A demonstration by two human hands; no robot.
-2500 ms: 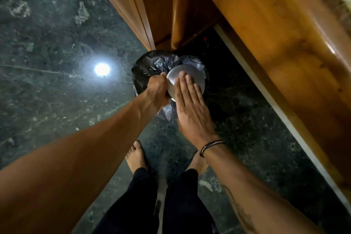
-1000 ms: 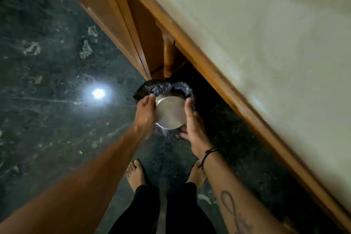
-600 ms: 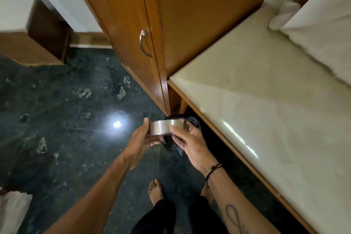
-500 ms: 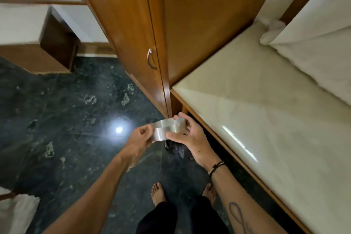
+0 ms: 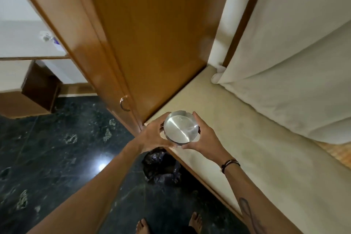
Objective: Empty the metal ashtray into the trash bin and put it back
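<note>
The round metal ashtray is held between both hands over the near corner of the cream marble counter, its shiny flat face turned toward me. My left hand grips its left side and my right hand cups its right side and lower edge. Whether the ashtray touches the counter I cannot tell. The trash bin, lined with a black bag, stands on the floor below my hands, beside the counter's wooden edge.
A tall wooden cupboard with a metal handle rises just behind the counter corner. A cream curtain hangs over the counter's far side. The dark green marble floor spreads to the left; my bare feet show at the bottom.
Both hands lifted the ashtray from over the trash bin up to the counter corner. The view rose from the floor to the counter and cupboard.
</note>
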